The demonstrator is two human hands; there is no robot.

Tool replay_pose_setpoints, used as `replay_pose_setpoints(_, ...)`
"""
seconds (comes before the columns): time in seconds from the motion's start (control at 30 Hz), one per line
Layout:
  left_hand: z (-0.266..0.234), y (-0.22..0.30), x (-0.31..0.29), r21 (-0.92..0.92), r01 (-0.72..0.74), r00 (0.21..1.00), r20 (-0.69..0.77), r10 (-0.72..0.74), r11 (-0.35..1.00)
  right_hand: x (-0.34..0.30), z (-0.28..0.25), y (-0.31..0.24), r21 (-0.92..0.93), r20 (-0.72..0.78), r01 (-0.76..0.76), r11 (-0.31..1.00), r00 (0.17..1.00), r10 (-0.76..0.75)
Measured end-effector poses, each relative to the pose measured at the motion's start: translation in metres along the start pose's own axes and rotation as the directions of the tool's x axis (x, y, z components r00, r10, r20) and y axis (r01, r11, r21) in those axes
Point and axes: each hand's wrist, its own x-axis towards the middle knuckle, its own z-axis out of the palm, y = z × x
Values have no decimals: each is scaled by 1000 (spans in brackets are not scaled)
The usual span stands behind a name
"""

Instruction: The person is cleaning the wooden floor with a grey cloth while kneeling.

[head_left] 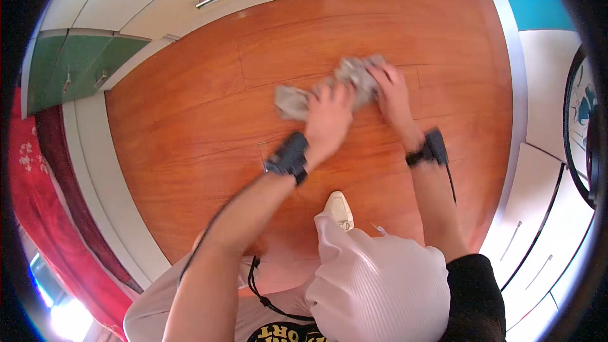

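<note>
A crumpled grey cloth lies across the wooden floor in front of me. My left hand is closed over its middle-left part, pressing it down, and a loose end sticks out to the left. At the cloth's right end, my right hand grips the bunched fabric with its fingers bent over the edge. Both hands are slightly smeared by motion, and the fingertips are partly hidden in the folds. Each wrist wears a black strapped device with a cable.
Pale drawers with metal handles stand at the far left, beside dark green cabinet doors. A red curtain hangs on the left. White cabinets and a round black-rimmed object stand on the right. My white shoe is below the hands.
</note>
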Motion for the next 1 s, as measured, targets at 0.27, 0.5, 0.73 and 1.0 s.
replay_pose_setpoints(0.27, -3, 90, -88, -348, -315, 934, 50, 353, 883, -189, -93, -71, -192, 230, -444, 875, 847, 480)
replay_pose_setpoints(0.5, -20, 1, -50, -286, -403, 895, 72, 439, 869, -104, -53, -64, -18, 244, -235, 972, 941, 233)
replay_pose_setpoints(0.73, -110, -93, 30, -61, -153, 988, 20, 155, 986, 101, -18, -30, -62, 5, 140, 988, 990, -140)
replay_pose_setpoints(1.0, -178, -100, 100, 51, -374, 866, 376, 329, 926, 146, 16, -29, -3, 294, -383, 924, 882, 367)
